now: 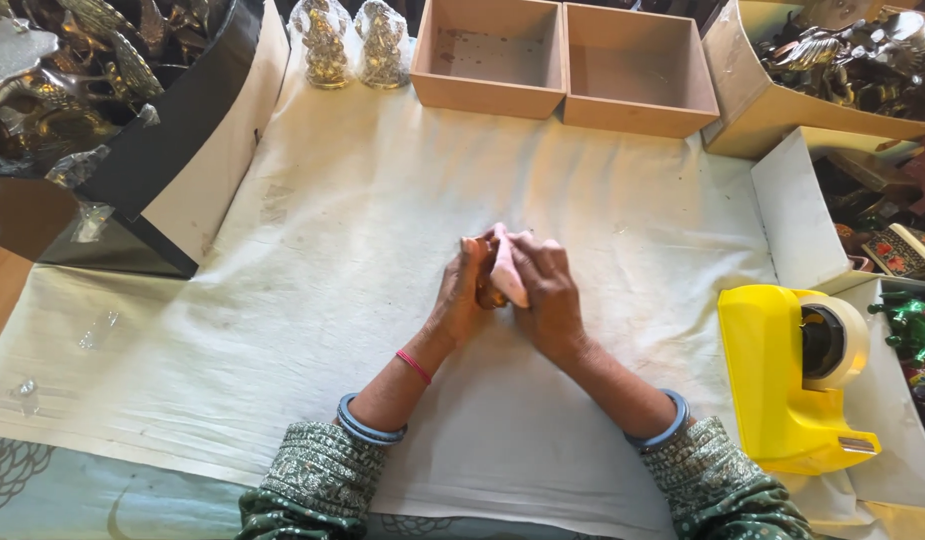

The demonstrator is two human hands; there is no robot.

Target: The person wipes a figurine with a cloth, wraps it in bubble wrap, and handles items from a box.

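Imo best to keep the brass piece pinned low over the cloth and rub in short strokes w/ the pink rag. Left hand fingers curled tight round the piece, right hand pinching the rag against it, mid-table.

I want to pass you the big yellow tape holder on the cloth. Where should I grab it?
Grab the yellow tape holder by its tall, flat body, coming from above with your fingers on its two long sides. Those sides look smooth and wide. Keep away from the lower front tip, where the metal cutter sits, and don't lift by the tape roll, which would probably turn.
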